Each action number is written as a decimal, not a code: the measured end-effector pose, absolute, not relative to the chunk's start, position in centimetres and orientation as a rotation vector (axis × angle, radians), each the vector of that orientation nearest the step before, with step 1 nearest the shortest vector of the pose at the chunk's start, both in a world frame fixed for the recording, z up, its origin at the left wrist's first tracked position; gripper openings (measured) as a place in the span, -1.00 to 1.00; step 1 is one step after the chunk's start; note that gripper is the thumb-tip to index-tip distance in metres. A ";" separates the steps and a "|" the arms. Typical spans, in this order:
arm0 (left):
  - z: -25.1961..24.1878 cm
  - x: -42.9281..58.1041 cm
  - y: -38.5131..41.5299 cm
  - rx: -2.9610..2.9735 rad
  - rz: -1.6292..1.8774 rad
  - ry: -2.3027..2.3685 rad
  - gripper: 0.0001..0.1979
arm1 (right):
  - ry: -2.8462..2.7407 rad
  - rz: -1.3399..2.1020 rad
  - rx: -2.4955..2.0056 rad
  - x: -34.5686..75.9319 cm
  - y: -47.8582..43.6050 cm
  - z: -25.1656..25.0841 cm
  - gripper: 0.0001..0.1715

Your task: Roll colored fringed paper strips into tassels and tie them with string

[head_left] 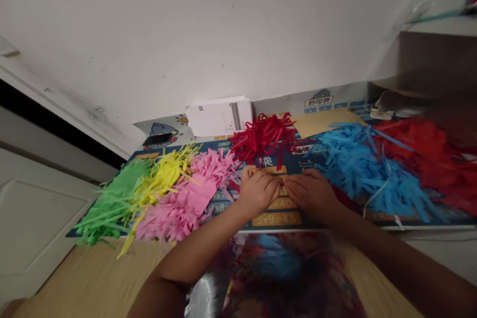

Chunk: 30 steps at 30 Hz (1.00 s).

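Both hands are close together over the front middle of the printed table mat (278, 218). My left hand (259, 189) has its fingers curled together around something I cannot make out, perhaps a bit of dark red. My right hand (311, 194) faces it with fingertips pinched, and what they hold is too small to name. Just behind the hands lies a bunch of dark red paper strips (264, 136). Pink strips (201, 186) lie left of my left hand. Blue strips (361, 164) lie right of my right hand.
Yellow (164, 174) and green strips (115, 203) lie at the left, red ones (436, 154) at the right. Against the wall stand a white package (214, 118), a dark phone-like object (158, 139) and tan paper (328, 121). Below the table edge is a blurred bag (290, 278).
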<state>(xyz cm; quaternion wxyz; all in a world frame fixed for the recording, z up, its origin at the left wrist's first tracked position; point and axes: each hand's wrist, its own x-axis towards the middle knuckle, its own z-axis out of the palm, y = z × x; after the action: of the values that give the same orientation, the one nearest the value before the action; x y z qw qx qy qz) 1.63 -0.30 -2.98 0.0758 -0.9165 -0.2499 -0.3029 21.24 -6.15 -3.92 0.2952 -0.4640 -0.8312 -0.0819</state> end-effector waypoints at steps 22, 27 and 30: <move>-0.3 0.4 -8.1 -2.772 -1.603 -1.079 -0.87 | -0.979 1.220 -1.122 17.1 -11.0 -2.2 -0.72; -1.2 1.0 -7.8 -2.725 -1.600 -1.063 -0.88 | -1.166 0.996 -1.193 17.9 -11.1 -3.0 -0.88; -1.9 1.4 -7.5 -2.740 -1.575 -1.053 -0.91 | -1.158 0.982 -1.238 18.1 -11.1 -3.4 -0.84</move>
<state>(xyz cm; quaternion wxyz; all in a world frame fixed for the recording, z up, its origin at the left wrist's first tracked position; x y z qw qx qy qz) 1.45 -7.51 -1.85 -0.0946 -0.8188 -0.3147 -0.4707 18.08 -11.13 -3.42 0.5574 -0.5248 -0.4906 0.4161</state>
